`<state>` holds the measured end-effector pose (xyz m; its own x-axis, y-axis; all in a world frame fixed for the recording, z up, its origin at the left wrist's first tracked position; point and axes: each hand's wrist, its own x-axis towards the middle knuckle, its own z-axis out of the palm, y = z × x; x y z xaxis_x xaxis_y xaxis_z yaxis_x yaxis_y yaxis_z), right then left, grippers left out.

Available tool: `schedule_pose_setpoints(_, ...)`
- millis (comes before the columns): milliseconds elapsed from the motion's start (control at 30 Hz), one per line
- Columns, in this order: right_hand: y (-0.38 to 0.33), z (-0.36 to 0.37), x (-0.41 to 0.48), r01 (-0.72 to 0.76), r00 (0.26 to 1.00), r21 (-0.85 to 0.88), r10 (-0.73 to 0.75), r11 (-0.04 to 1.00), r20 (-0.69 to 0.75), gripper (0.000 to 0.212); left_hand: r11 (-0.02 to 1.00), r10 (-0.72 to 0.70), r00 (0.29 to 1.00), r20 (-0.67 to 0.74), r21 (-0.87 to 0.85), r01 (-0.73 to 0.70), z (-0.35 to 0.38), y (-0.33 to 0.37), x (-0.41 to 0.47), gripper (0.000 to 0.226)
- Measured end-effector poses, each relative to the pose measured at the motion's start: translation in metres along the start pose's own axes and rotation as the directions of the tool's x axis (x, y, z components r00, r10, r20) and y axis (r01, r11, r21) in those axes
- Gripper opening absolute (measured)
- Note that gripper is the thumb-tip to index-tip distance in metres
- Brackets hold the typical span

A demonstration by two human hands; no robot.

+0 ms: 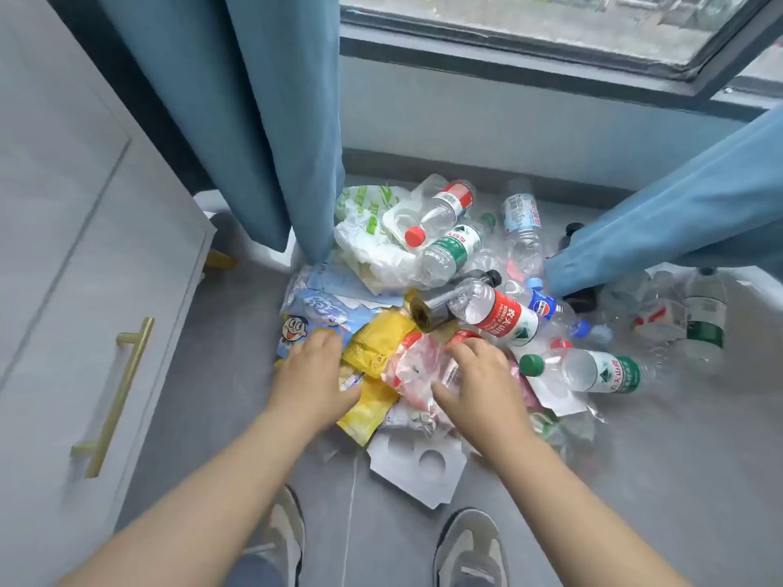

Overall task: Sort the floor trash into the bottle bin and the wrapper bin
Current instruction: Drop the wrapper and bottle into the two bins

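Grey floor [678, 459] below the window, trash heaped. Left hand [311, 374] rests loosely spread on the blue cartoon wrapper [296, 328]. Right hand [478, 383] pinches the pink wrapper [417, 366]. Bottles [504, 317] crowd the right. Best bunch wrappers only, bottles left lying. No bins in view.

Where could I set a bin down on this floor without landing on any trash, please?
Bare grey floor runs between the cabinet and the pile's left edge, and again lower right, beyond the white cardboard and below the green-capped bottle. Under the window, between the left curtain and right curtain, wrappers and bottles overlap tightly.
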<state>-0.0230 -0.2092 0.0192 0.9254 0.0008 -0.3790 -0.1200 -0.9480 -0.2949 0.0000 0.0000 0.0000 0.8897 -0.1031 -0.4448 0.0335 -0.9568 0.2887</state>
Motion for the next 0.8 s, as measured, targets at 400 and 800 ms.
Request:
schedule_pose_setpoints(400,0.014,0.041,0.025,-0.132,0.985,0.077,0.139,0.988,-0.104,0.063,0.995,-0.099,0.994,-0.053,-0.035,0.097,0.033,-0.02,0.056,0.096)
schedule_pose_setpoints(800,0.014,0.051,0.023,-0.199,0.98,0.123,0.201,0.972,-0.004,0.086,0.998,-0.047,0.999,0.014,-0.046,0.047,0.051,-0.027,0.057,0.106)
